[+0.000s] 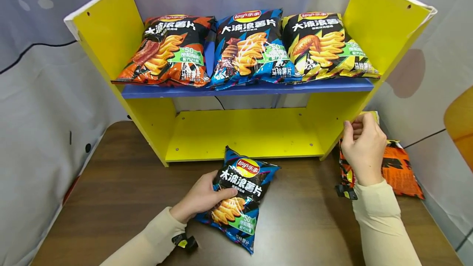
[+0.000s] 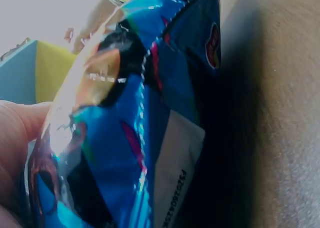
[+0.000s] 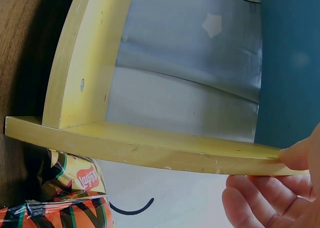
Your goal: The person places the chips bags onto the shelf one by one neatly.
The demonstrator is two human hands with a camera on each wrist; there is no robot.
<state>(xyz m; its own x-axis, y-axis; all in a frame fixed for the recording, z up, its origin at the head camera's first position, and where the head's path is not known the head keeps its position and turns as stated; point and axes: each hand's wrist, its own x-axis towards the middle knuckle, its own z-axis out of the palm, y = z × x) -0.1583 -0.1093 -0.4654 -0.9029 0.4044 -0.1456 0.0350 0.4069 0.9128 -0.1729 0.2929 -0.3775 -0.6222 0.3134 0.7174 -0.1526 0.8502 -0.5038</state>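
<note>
Glare whitens the blue bag [image 2: 117, 123] in the hazy left-wrist view.

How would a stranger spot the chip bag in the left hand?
Find the yellow shelf on the brown table. In front of it, the left hand holds a blue-and-black chip bag. A similar blue bag sits between two others on the upper board; only this one is held.

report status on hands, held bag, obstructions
Left hand gripping blue chip bag in front of shelf. Right hand gripping its right panel. Three bags occupying upper tier.
</note>
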